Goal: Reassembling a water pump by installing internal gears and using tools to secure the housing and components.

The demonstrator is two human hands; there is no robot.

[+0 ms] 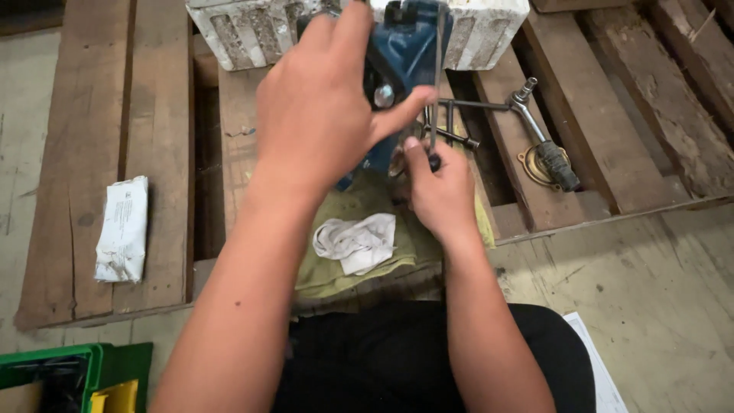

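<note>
On the wooden pallet [153, 153], the blue machine part [405, 53] is steadied by the left hand [321, 115], fingers wrapped around it, while the right hand [440, 191] pinches a thin metal tool [437, 84] upright against it, a fastening step seemingly needing careful turning.

The left hand [321, 115] covers most of the blue metal part [405, 53], whose top runs off the upper edge. The thin rod [436, 84] ends inside the right hand [440, 191], so its lower tip is unseen (as is that grip's hold). The grey block [252, 30] is cut off above, the green crate [69, 378] and white paper [600, 375] below.
</note>
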